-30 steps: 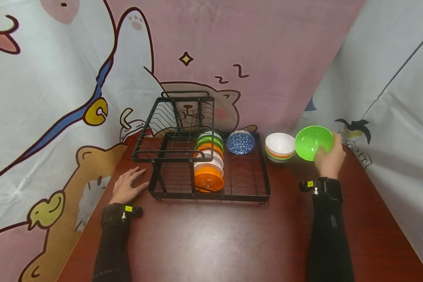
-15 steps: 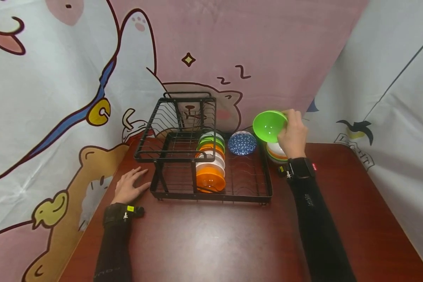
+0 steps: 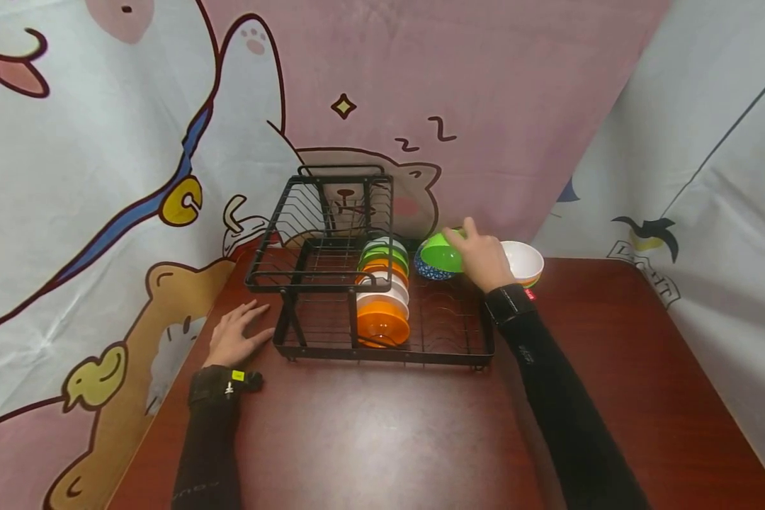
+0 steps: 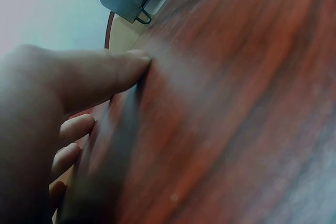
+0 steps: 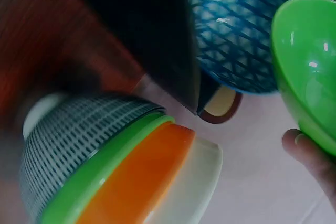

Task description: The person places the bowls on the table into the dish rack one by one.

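Observation:
My right hand (image 3: pixel 484 261) grips a green bowl (image 3: pixel 442 255) by its right side, over the back right of a black dish rack (image 3: pixel 382 358). In the head view the green bowl overlaps a blue patterned bowl (image 3: pixel 430 272) that stands in the rack. The right wrist view shows the green bowl (image 5: pixel 310 72) tilted beside the blue patterned bowl (image 5: pixel 236 30), with a fingertip (image 5: pixel 296 142) at its outer wall. My left hand (image 3: pixel 234 338) rests on the table left of the rack, fingers spread and holding nothing; its thumb and fingertips (image 4: pixel 139 59) touch the wood.
Several bowls, orange (image 3: pixel 382 327), white and green, stand in a row in the rack, partly behind its upper tier (image 3: pixel 319 283). Right of the rack is a nested bowl stack (image 3: pixel 525 262), white on top. Printed cloth (image 3: pixel 516 106) hangs behind the reddish table (image 3: pixel 370 439).
My right hand has carried the green bowl left from beyond the bowl stack, past it, and down to the blue patterned bowl in the rack. The left hand has stayed in place.

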Demonstrator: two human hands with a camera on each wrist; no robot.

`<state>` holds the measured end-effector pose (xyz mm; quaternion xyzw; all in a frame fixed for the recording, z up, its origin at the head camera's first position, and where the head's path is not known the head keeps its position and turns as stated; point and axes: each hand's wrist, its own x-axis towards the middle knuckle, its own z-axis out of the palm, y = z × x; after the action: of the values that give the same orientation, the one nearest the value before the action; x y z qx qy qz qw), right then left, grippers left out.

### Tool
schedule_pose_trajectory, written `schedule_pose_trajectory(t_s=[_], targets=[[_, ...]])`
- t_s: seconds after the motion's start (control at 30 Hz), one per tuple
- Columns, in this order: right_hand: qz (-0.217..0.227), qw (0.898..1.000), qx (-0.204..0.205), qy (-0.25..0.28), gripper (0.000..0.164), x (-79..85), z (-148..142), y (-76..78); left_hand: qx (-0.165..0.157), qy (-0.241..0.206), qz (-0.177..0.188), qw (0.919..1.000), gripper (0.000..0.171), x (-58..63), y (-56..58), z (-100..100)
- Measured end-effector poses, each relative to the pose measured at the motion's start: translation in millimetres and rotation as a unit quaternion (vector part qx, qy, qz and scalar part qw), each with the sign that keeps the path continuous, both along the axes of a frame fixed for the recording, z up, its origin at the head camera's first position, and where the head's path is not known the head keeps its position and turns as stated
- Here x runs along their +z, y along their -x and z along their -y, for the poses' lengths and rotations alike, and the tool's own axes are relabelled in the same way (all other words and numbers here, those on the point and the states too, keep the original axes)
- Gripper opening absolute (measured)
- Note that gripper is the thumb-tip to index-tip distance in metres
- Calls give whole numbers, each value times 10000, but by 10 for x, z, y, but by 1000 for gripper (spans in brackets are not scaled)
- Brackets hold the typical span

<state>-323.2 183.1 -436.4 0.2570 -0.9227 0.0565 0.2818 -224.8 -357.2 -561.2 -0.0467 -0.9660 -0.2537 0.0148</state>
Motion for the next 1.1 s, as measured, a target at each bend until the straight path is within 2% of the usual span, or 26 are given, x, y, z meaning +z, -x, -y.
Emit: schedule_pose_trajectory(t_s=[0.17,0.37,0.73,0.9,1.1], targets=[[242,9950,387,-884,58,-54,110,40,0,28,75,10000,72,44,-28,-11],[308,9834,681,-1651,60,-120,184,82,-4,59,115,9999,73,68,-32,-21],[363,9789,651,-1905,55,-258,163,171,-26,77,89,9999,72,64,-7,-17],[712,9778,546,-1893,57,-290,141,213,-32,73,70,9999,72,67,-5,-11],[1291,9718,511,-1907,63,-283,171,212,-56,112,57,9999,71,30,4,8]])
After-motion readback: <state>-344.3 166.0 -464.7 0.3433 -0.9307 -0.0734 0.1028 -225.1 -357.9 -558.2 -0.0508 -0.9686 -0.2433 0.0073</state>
